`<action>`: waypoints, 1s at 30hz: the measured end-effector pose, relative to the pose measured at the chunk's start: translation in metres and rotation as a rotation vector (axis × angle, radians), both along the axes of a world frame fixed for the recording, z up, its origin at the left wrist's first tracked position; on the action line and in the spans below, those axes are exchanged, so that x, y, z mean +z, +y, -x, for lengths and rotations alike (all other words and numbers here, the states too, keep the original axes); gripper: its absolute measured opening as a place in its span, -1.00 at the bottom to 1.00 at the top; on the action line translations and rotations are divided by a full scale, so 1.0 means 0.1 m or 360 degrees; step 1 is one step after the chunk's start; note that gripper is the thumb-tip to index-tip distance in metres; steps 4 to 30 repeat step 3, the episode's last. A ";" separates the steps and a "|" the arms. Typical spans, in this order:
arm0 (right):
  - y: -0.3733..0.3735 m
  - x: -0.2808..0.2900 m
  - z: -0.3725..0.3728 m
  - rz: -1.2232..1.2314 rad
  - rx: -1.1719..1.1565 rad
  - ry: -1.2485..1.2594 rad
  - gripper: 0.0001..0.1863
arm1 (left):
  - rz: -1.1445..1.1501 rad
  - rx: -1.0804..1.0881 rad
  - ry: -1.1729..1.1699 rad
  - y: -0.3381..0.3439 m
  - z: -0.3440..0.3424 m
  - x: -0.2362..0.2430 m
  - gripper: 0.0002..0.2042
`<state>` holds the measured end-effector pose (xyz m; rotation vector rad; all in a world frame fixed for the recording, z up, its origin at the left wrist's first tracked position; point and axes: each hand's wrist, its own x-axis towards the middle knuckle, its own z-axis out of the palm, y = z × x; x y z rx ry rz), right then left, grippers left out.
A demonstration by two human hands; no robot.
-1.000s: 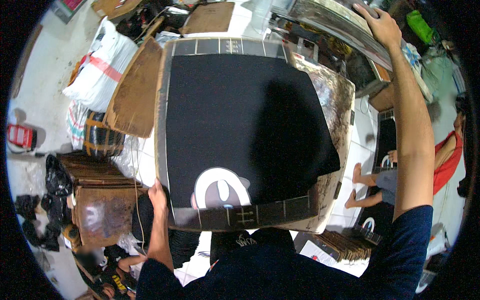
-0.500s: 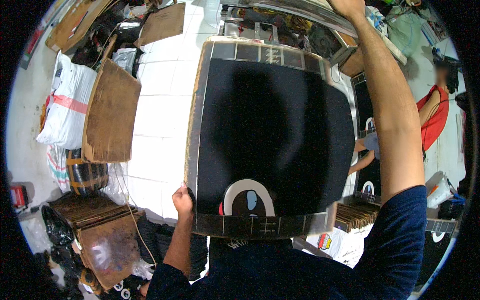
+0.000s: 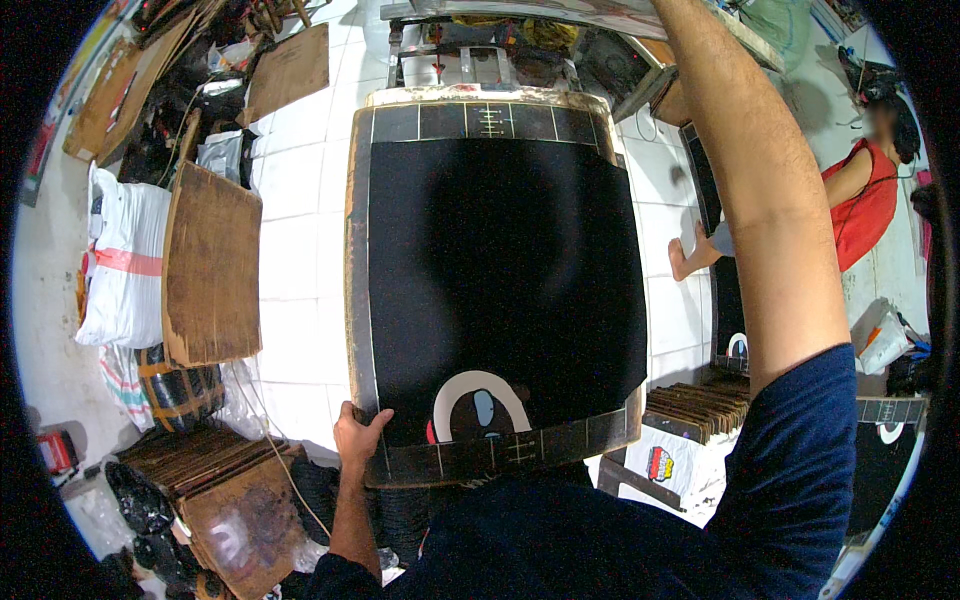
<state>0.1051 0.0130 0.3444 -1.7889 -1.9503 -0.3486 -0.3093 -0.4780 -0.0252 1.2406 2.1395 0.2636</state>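
In front of me lies a flat board (image 3: 358, 270) with a dark, line-marked border. A black cloth panel (image 3: 500, 270) covers most of it, with a cream arch and a pale blue oval printed at its near edge. My left hand (image 3: 354, 436) holds the board's left edge by the near corner, thumb on top and the other fingers partly hidden. My right arm reaches far forward past the board's right side. Its hand is beyond the top of the picture, beside a long pale frame (image 3: 570, 18), so its grip is hidden.
Stacked brown boards stand at the near left (image 3: 240, 515) and near right (image 3: 700, 408). Left of the white tiled floor are a leaning wooden panel (image 3: 212, 265) and a white sack (image 3: 130, 225). At right a person in red (image 3: 862, 200) sits by more printed black panels (image 3: 730, 300).
The board and cloth now sit further left in view and look straighter. My left thumb has come over the board's edge. My right hand has gone out past the top of the picture.
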 end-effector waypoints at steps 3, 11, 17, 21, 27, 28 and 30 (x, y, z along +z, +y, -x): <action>0.11 0.06 -0.03 -0.0039 0.0066 -0.0030 -0.02 | 0.0023 0.0018 -0.0005 0.00 0.00 -0.01 -0.32; 0.11 0.06 -0.03 -0.0039 0.0066 -0.0030 -0.02 | 0.0023 0.0018 -0.0005 0.00 0.00 -0.01 -0.32; 0.11 0.06 -0.03 -0.0039 0.0066 -0.0030 -0.02 | 0.0023 0.0018 -0.0005 0.00 0.00 -0.01 -0.32; 0.11 0.06 -0.03 -0.0039 0.0066 -0.0030 -0.02 | 0.0023 0.0018 -0.0005 0.00 0.00 -0.01 -0.32; 0.11 0.06 -0.03 -0.0039 0.0066 -0.0030 -0.02 | 0.0023 0.0018 -0.0005 0.00 0.00 -0.01 -0.32; 0.11 0.06 -0.03 -0.0039 0.0066 -0.0030 -0.02 | 0.0023 0.0018 -0.0005 0.00 0.00 -0.01 -0.32; 0.11 0.06 -0.03 -0.0039 0.0066 -0.0030 -0.02 | 0.0023 0.0018 -0.0005 0.00 0.00 -0.01 -0.32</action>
